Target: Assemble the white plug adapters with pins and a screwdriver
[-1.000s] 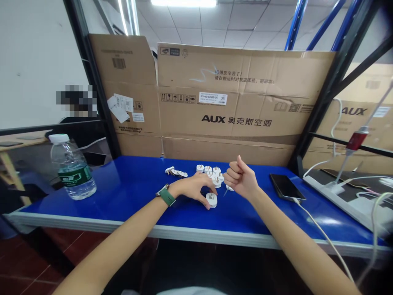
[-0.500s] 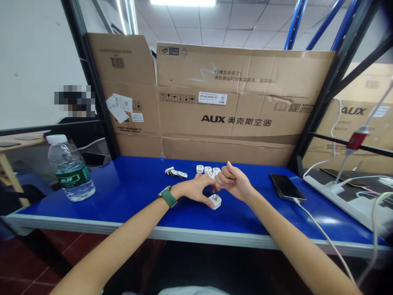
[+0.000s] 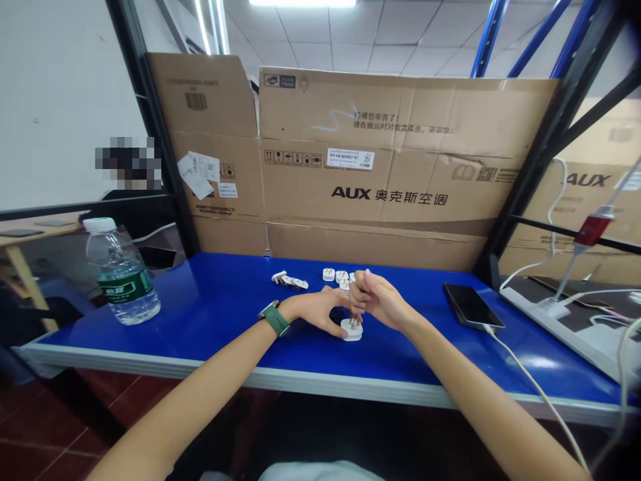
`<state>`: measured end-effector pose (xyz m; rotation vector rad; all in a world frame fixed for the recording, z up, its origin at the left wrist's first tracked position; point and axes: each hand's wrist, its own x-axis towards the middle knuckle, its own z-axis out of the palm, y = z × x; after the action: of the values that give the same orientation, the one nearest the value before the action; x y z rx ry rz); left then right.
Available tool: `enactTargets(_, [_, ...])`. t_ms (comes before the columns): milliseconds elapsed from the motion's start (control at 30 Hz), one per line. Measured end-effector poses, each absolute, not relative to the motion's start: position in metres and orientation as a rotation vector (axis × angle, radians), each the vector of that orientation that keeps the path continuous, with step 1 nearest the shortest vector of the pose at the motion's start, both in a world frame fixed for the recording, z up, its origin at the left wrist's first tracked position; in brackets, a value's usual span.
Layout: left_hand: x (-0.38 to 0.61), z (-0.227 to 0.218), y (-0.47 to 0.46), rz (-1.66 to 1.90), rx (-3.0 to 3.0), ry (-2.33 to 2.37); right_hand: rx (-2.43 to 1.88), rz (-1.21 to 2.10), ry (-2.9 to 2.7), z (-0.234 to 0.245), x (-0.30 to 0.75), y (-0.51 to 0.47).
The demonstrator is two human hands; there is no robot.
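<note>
A white plug piece point(image 3: 352, 331) sits on the blue tabletop with its metal pins pointing up. My left hand point(image 3: 320, 310) holds it from the left, thumb against its near side; its other fingertips are partly hidden. Just above the pins, my right hand point(image 3: 376, 298) is closed with fingers curled and tips pointing down. Whatever it may pinch is hidden. Behind my hands stand several similar white plug pieces point(image 3: 328, 274), pins up, partly covered by my right hand. Farther left lie white parts with pins point(image 3: 291, 281), tipped on their sides.
A water bottle point(image 3: 125, 290) stands at the table's left end. On the right lie a phone point(image 3: 473, 305) with a cable and a white power strip point(image 3: 555, 327). Cardboard point(image 3: 300, 234) walls off the back. A person point(image 3: 133, 200) is beyond the left side.
The view has shifted slightly. My right hand's fingers are lower, closer to the plug piece's pins. My left hand keeps its hold on the plug piece, which now looks more level.
</note>
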<state>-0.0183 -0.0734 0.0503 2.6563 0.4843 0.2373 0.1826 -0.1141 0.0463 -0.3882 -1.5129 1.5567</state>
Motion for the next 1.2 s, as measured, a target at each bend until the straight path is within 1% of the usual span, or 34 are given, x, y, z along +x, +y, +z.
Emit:
enactTargets(133, [-0.015, 0.050, -0.077, 0.279, 2.664, 0.562, -0.374, 1.602, -1.522, 0.043, 0.184, -0.112])
enactTargets(300, [-0.014, 0.050, -0.076, 0.284, 2.542, 0.442, -0.386, 1.577, -1.544, 0.043, 0.185, -0.112])
enactTargets(433, [-0.016, 0.048, -0.073, 0.298, 2.546, 0.438, -0.365, 1.575, -1.597, 0.044, 0.184, -0.114])
enactTargets(567, [-0.019, 0.046, -0.066, 0.301, 2.526, 0.391, -0.353, 1.453, -1.729, 0.043, 0.186, -0.112])
enactTargets(733, [-0.022, 0.041, -0.058, 0.316, 2.508, 0.348, -0.436, 1.191, -1.918, 0.045, 0.189, -0.111])
enactTargets(967, [-0.022, 0.041, -0.058, 0.326, 2.509, 0.393, -0.423, 1.230, -1.843, 0.044, 0.189, -0.111])
enactTargets(1200, [-0.021, 0.046, -0.060, 0.275, 2.441, 0.355, -0.457, 1.101, -1.832, 0.045, 0.191, -0.107])
